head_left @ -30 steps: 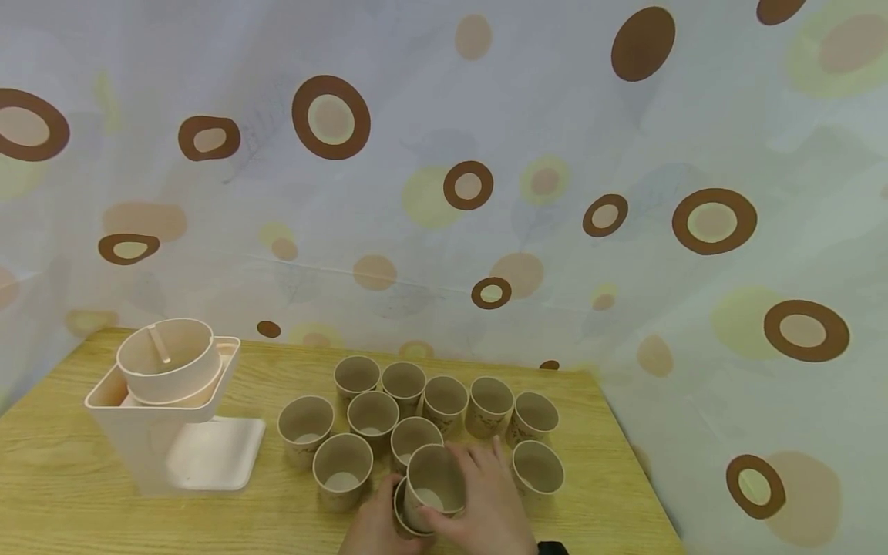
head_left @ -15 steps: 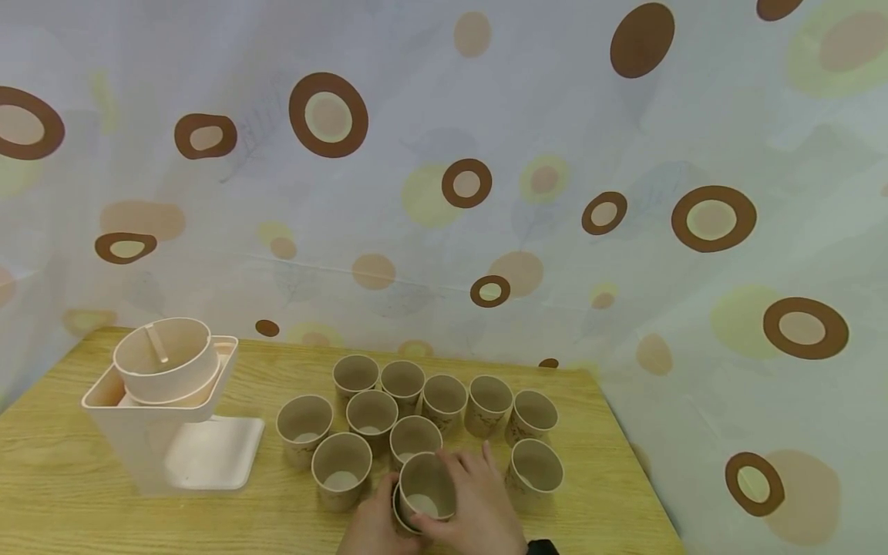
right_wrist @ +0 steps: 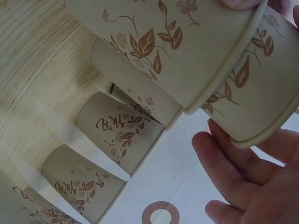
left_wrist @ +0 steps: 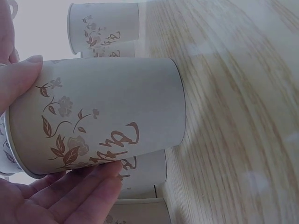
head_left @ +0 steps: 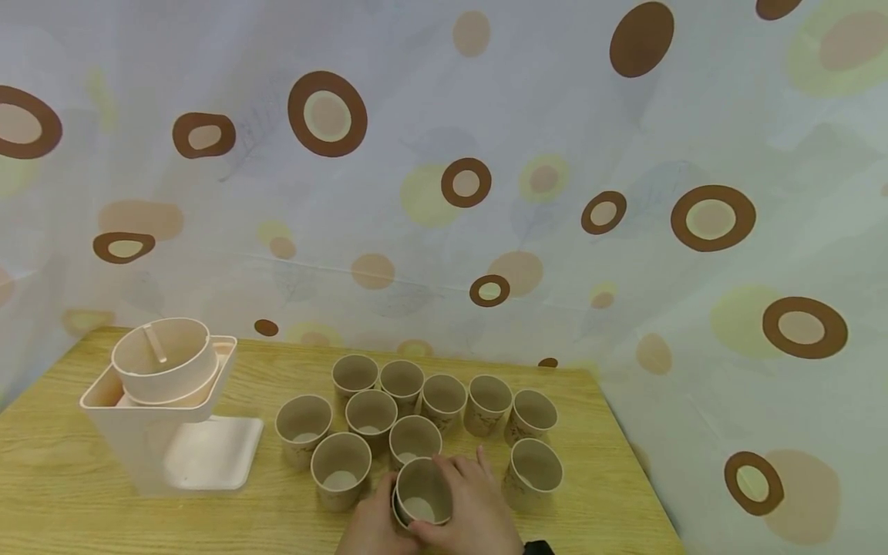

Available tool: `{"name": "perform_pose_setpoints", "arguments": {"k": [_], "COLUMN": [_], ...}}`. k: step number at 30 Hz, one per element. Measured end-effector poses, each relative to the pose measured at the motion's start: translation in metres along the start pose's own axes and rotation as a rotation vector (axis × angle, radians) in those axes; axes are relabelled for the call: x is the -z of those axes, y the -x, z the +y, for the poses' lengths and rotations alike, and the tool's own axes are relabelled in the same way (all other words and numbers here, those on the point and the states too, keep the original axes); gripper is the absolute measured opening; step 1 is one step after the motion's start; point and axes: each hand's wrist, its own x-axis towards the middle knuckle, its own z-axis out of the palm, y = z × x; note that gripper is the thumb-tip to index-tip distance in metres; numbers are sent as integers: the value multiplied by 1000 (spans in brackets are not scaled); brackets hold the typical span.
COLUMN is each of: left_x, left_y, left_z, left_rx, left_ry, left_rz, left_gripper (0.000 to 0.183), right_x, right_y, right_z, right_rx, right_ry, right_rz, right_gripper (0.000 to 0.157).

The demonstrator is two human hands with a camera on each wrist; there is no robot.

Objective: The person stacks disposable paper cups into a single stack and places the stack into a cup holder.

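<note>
Near the table's front edge, my left hand (head_left: 378, 523) grips a paper cup (left_wrist: 103, 107) with a brown flower print. Its thumb lies on one side and its fingers on the other, close to the rim. My right hand (head_left: 482, 509) holds a second paper cup (head_left: 425, 489) by its upper part, thumb in front and fingers behind. In the right wrist view this second cup (right_wrist: 271, 88) sits partly inside the first, its upper section standing out above the lower rim. Most of the lower cup is hidden in the head view.
Several more upright paper cups (head_left: 342, 466) stand in loose rows behind and beside my hands; one cup (head_left: 534, 470) is close to my right hand. At the left stands a white plastic holder (head_left: 159, 408) with a round part in its top. A patterned sheet (head_left: 416, 231) hangs behind the wooden table (head_left: 298, 524).
My right hand has moved down and slightly left with the upper cup, which now sits deeper in the lower one. My left hand keeps nearly the same place.
</note>
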Motion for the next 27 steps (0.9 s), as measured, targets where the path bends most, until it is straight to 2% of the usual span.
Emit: {"name": "perform_pose_setpoints", "arguments": {"k": [8, 21, 27], "left_x": [0, 0, 0], "left_y": [1, 1, 0], "left_z": [2, 0, -1], "left_rx": [-15, -14, -25], "left_ry": [-15, -17, -15], "left_rz": [41, 6, -1], "left_gripper": [67, 68, 68], "right_x": [0, -2, -6], "right_y": [-1, 1, 4], "right_z": [1, 10, 12], "right_rx": [17, -37, 5], "right_ry": [-4, -141, -115], "right_rz": [-12, -133, -102], "right_gripper": [78, 81, 77]}}
